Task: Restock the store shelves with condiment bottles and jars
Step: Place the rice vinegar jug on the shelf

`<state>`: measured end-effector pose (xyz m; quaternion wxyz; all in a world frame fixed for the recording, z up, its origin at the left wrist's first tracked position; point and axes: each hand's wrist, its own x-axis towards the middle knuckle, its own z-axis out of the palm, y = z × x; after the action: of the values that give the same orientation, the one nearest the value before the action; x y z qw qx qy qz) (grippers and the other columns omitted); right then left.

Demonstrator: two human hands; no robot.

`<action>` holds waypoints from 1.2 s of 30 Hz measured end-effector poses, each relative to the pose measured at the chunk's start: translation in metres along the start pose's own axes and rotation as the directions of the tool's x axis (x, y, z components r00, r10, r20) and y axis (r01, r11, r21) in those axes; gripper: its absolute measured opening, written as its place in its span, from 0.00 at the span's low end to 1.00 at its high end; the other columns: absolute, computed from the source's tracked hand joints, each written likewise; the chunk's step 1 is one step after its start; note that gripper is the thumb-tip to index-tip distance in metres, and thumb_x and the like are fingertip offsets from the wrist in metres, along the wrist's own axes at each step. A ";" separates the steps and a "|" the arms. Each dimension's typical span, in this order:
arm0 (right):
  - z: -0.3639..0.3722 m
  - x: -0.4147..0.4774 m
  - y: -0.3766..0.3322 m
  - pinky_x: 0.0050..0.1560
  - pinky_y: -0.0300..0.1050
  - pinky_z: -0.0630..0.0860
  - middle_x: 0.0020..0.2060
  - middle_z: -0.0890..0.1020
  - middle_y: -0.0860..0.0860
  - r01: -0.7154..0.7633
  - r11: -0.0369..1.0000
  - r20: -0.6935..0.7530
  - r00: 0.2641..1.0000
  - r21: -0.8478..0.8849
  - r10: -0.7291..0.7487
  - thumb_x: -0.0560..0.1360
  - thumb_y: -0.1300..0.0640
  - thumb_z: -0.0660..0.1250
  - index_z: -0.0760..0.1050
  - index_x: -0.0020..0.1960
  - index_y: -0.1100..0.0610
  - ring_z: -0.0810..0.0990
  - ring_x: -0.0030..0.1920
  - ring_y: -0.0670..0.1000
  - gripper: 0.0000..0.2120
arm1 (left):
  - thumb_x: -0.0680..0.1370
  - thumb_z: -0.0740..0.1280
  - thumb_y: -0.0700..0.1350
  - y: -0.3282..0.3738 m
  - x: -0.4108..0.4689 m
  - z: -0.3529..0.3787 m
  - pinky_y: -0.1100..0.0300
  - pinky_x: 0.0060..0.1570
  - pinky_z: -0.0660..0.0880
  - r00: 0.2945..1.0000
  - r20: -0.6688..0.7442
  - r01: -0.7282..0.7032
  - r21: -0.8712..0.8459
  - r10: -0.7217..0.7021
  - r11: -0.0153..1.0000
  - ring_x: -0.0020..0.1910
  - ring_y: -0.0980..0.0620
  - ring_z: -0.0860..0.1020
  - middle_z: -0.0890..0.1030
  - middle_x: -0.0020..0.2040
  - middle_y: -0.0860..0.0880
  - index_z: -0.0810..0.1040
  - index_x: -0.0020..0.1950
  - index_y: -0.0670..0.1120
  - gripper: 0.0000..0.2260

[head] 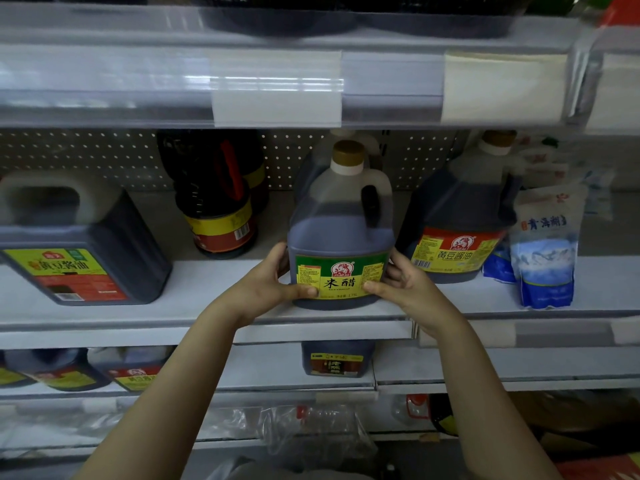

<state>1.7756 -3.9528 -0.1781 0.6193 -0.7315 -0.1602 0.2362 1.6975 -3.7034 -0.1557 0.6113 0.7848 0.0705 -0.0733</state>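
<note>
A large dark vinegar jug (pixel 341 216) with a gold cap and a green-and-yellow label stands upright at the front of the middle shelf (pixel 207 292). My left hand (pixel 273 282) grips its lower left side, thumb across the label. Opposite it, my right hand (pixel 401 282) grips the lower right side, thumb on the label too. The jug's base rests on the shelf near the front edge.
A soy sauce jug (pixel 460 216) stands close on the right, with blue-and-white bags (pixel 543 247) beyond it. A big square jug (pixel 79 244) sits at the left and dark bottles (pixel 218 209) behind. Another shelf (pixel 277 81) hangs low overhead. More jugs stand on the shelf below.
</note>
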 end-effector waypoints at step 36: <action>0.179 -0.038 -0.083 0.57 0.50 0.78 0.44 0.86 0.49 -0.017 0.986 -0.114 0.994 -0.165 -0.002 0.81 0.47 0.59 0.82 0.47 0.52 0.84 0.48 0.49 0.15 | 0.78 0.65 0.55 -0.048 -0.186 -0.086 0.54 0.64 0.73 0.846 -0.532 -0.213 -0.302 0.021 0.929 0.64 0.57 0.76 0.79 0.63 0.56 0.77 0.65 0.52 0.17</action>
<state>1.6515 -3.8089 -0.1129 0.5636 -0.7932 -0.1410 0.1826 1.5076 -3.6120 -0.1433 0.7024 0.6564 0.1960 0.1934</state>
